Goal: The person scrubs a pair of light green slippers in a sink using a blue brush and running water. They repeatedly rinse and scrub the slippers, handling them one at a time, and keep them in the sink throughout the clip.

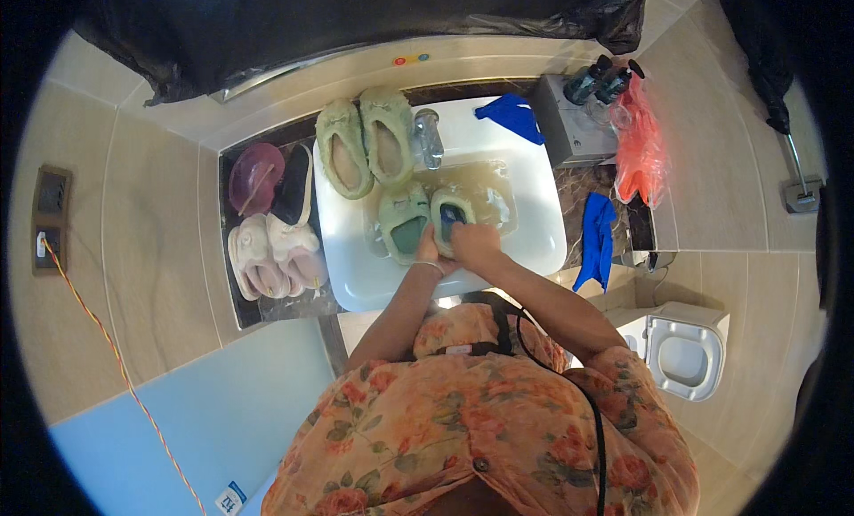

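A white sink (534, 216) with murky, sudsy water lies before me. My left hand (430, 252) is at the near end of a pale green fuzzy slipper with a dark insole (442, 199), its fingers along the slipper's side. My right hand (475, 242) is closed at the opening of the same slipper, over a dark blue item (452, 214) inside it; what it is I cannot tell. The other slipper of that look, with a green insole (405, 206), rests just left of my hands. Another pair of green fuzzy slippers (387, 139) sits at the sink's back left, beside the metal faucet (429, 139).
Left on the dark counter are white-and-pink slippers (270, 262), a dark-soled slipper (293, 186) and a pink basin (257, 176). Blue cloths (512, 117) lie on the back rim and right edge. Pump bottles (594, 82) stand on a grey box (567, 125) beside a red plastic bag (639, 146).
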Demonstrator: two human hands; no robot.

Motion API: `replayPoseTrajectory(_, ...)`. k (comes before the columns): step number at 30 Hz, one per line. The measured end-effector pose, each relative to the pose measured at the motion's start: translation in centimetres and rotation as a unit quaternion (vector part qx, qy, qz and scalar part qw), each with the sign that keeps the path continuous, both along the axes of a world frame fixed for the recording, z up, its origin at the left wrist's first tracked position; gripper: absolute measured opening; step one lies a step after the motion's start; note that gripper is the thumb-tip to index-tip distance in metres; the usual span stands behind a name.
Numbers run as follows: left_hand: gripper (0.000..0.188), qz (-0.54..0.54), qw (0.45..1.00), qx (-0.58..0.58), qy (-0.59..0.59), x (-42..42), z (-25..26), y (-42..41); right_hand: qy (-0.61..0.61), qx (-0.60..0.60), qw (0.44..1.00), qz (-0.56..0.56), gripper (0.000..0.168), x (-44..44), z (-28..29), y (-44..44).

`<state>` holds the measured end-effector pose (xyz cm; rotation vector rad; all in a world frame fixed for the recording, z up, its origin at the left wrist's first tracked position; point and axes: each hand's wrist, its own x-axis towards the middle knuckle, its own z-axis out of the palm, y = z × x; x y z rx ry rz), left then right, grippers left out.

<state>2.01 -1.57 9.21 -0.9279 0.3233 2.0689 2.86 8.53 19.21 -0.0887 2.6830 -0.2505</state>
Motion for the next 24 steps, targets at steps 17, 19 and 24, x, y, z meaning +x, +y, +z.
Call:
replayPoseTrajectory(17, 0.050, 0.044, 0.998, -0.052, -0.006, -1.6, -0.2, 0.7, 0.109, -0.048, 0.993, 0.002, 0.018, 1.9, -1.4, 0.0)
replayPoseTrajectory(19, 0.050, 0.044, 0.998, -0.025, 0.048, -1.3, -0.5, 0.7, 0.092, -0.057, 0.994, 0.016, 0.019, 2.5, 0.5, 0.0)
replayPoseTrajectory(24, 0.050, 0.063, 0.996, -0.057, 0.030, -0.6, -1.9, 0.8, 0.013, 0.002, 0.999, 0.037, 0.019, 6.2, 4.5, 0.4)
